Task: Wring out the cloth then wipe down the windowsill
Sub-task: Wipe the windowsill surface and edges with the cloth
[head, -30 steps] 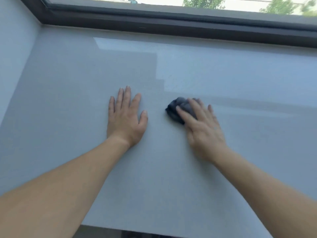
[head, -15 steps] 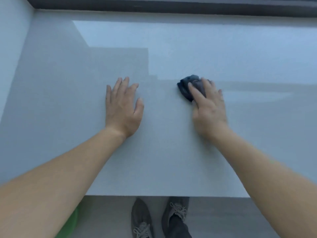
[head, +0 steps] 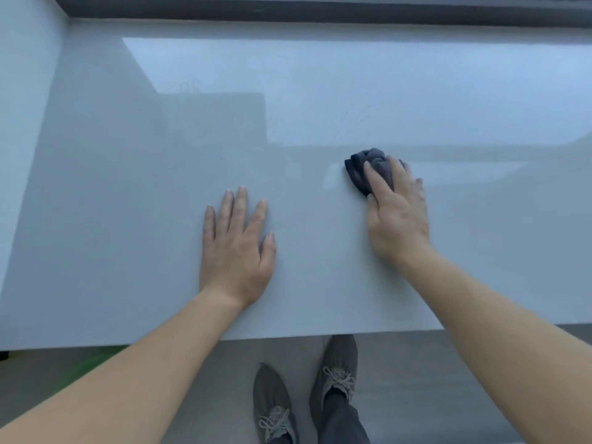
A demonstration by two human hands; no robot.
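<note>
While both of my bare forearms reach in from the bottom corners, the pale grey windowsill (head: 134,238) fills nearly everything ahead of me, a broad glossy slab whose near edge runs across the lower part of the view. A brighter patch of reflected light covers its far half, with darker reflected blocks cutting into it on the left and at the far right. Along the top runs the dark window frame (head: 320,9), and a light side wall (head: 22,91) closes off the sill on the left. Below the near edge lies a grey floor (head: 448,395), where my two grey lace-up sneakers (head: 336,366) stand side by side, the right one showing a dark trouser cuff over it; a blurred green shape (head: 81,366) peeks out under the sill at lower left, too soft to identify. My left hand (head: 235,251) lies flat on the sill, palm down, fingers stretched out and slightly spread, holding nothing. Well apart from it, further right and a little further from me, my right hand (head: 397,213) presses down on the dark grey cloth (head: 360,169), fingers extended over the top of it rather than curled around. That cloth is bunched into a small crumpled wad resting on the sill, its left and far folds sticking out beyond my fingertips (head: 368,166), just at the border between the bright reflection and the duller surface.
</note>
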